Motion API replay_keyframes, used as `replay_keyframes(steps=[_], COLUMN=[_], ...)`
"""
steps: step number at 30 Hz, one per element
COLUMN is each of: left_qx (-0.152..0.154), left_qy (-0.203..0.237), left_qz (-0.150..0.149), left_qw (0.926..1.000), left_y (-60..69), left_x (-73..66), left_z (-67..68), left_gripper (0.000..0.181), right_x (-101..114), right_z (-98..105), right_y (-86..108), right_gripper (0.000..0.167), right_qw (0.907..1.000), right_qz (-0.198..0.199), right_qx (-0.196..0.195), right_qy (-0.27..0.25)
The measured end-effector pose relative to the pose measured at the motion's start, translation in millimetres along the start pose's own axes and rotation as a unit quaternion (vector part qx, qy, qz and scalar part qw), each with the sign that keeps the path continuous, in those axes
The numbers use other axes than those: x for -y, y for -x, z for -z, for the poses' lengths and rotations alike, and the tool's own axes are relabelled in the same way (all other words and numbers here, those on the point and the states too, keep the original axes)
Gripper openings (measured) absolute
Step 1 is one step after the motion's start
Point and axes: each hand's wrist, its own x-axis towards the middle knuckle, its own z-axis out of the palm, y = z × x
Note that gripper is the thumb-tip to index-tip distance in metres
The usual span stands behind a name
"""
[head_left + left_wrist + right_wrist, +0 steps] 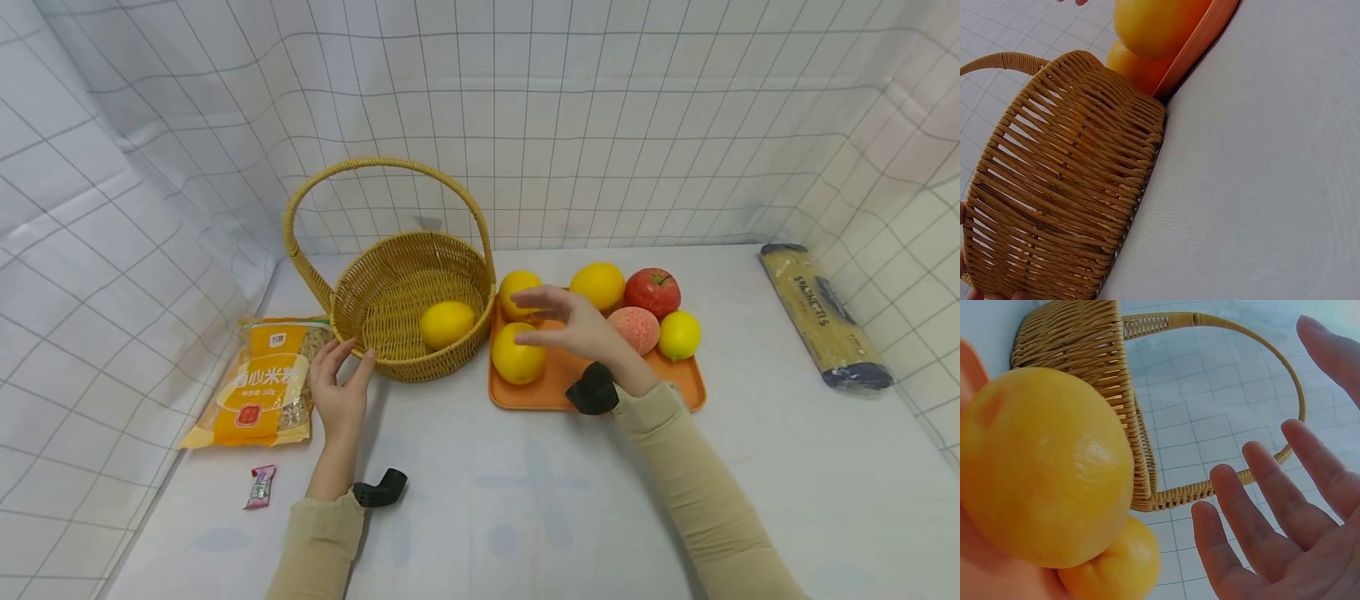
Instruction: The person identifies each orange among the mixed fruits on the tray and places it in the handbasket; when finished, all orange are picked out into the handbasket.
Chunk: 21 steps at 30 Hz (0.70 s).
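Observation:
A wicker basket (416, 371) with a tall hoop handle stands left of the middle, a yellow lemon-like fruit (447, 325) inside it. My left hand (341, 396) holds the basket's near left rim; in the left wrist view only its fingertips (1020, 295) show, at the basket's edge. Over the orange tray (555, 398), my right hand (581, 332) hovers with fingers spread and nothing in it. Nearest to it are two round orange-yellow fruits, a front one (519, 353) and one behind (520, 292). The right wrist view shows the open palm beside both.
Also on the tray are a yellow oval fruit (597, 287), a red tomato-like fruit (652, 292), a pink round fruit (634, 330) and a lemon (679, 335). A rice noodle bag (262, 383) and a pink wrapped candy (260, 487) lie left, a spaghetti pack (825, 317) right.

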Motion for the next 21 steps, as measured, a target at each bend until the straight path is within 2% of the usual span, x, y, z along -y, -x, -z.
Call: replay_keyframes(steps=[9, 21], left_qx=[-0.001, -0.001], left_qy=[-0.002, 0.010], left_qz=[0.004, 0.003], left_qw=[1.0000, 0.9999], left_y=[-0.8, -4.6], left_x=[0.8, 7.5], left_z=[-0.3, 0.1], left_gripper=[0.038, 0.038], right_x=[-11, -25], right_z=[-5, -11], right_y=[2.2, 4.6], right_gripper=[0.057, 0.057], right_qw=[0.9995, 0.9994], right_qz=[-0.019, -0.003], right_qx=[-0.001, 0.006], right_qy=[0.025, 0.034])
